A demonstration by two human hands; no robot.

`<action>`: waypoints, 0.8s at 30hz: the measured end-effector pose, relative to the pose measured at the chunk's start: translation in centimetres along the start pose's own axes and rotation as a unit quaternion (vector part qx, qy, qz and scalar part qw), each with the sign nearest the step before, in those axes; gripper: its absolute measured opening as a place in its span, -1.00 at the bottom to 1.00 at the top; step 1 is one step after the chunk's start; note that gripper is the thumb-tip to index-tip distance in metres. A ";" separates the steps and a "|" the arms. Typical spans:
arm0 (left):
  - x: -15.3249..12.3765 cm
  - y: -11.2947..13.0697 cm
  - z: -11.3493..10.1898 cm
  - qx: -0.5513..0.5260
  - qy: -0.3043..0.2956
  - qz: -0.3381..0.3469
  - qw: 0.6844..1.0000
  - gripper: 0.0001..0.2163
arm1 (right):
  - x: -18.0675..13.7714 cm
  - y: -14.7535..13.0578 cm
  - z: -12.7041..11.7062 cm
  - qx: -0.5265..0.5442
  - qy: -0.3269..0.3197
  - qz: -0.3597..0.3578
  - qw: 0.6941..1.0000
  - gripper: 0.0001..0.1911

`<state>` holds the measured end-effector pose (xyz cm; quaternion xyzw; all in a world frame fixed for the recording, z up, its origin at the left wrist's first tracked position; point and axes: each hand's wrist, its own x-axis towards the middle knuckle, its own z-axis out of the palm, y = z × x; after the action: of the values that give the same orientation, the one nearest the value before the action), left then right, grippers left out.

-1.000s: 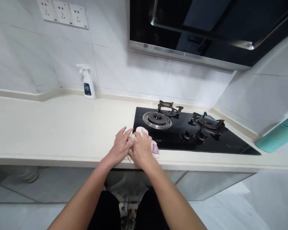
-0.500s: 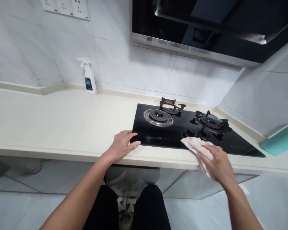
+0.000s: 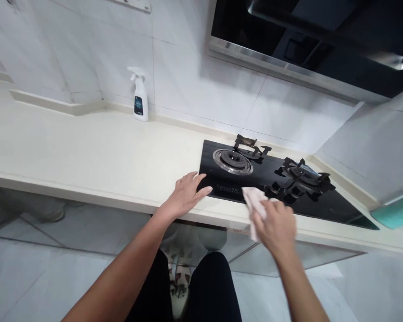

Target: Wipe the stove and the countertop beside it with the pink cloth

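My left hand (image 3: 186,194) rests with its fingers apart on the front edge of a black glass gas cooktop (image 3: 325,210), holding nothing. My right hand (image 3: 273,226) is shut on a pale pink cloth (image 3: 255,210) just off the cooktop's front edge, over the countertop lip. The cloth hangs bunched from my fingers. Two burners (image 3: 233,161) with black iron pan supports stand on the glass, the nearer one to my hands on the left. A second burner (image 3: 304,176) sits to the right, a little beyond the cloth.
A white spray bottle (image 3: 140,100) stands at the back of the cream countertop (image 3: 87,138) against the white tile wall. A black range hood (image 3: 289,58) hangs above the cooktop. A teal object (image 3: 394,212) sits at the right edge.
My right hand has moved left with the cloth, which now looks more bunched. My left hand stays on the cooktop edge. The whole view has shifted slightly right and down.
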<state>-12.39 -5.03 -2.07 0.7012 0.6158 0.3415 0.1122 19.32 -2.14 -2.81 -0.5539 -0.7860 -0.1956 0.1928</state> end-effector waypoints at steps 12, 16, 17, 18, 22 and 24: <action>-5.2 -4.8 -4.5 -0.091 0.304 -0.034 0.948 -0.52 | 4.6 -24.9 -3.1 0.217 -0.033 -0.228 0.948 -0.58; -8.6 -6.1 -6.0 -0.085 0.369 -0.108 0.919 -0.45 | 6.1 -26.3 -1.8 0.405 -0.059 -0.175 0.896 -0.67; -9.2 -6.2 -6.1 -0.085 0.375 -0.117 0.915 -0.43 | 6.6 -26.2 -1.4 0.471 -0.067 -0.140 0.868 -0.67; -9.7 -6.2 -6.1 -0.087 0.379 -0.121 0.914 -0.42 | 7.1 -26.1 -1.1 0.529 -0.071 -0.106 0.839 -0.68; -9.3 -5.7 -5.6 -0.101 0.352 -0.102 0.925 -0.42 | 8.7 -25.2 -0.4 0.624 -0.053 -0.052 0.778 -0.59; -7.8 -4.9 -5.1 -0.094 0.316 -0.068 0.942 -0.40 | 9.0 -24.5 -0.1 0.631 -0.045 -0.066 0.772 -0.52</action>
<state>-19.44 -12.67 -3.80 0.5003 0.6305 0.5935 0.0007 -6.65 -2.67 -0.35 -0.2630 -0.7750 0.3570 0.4503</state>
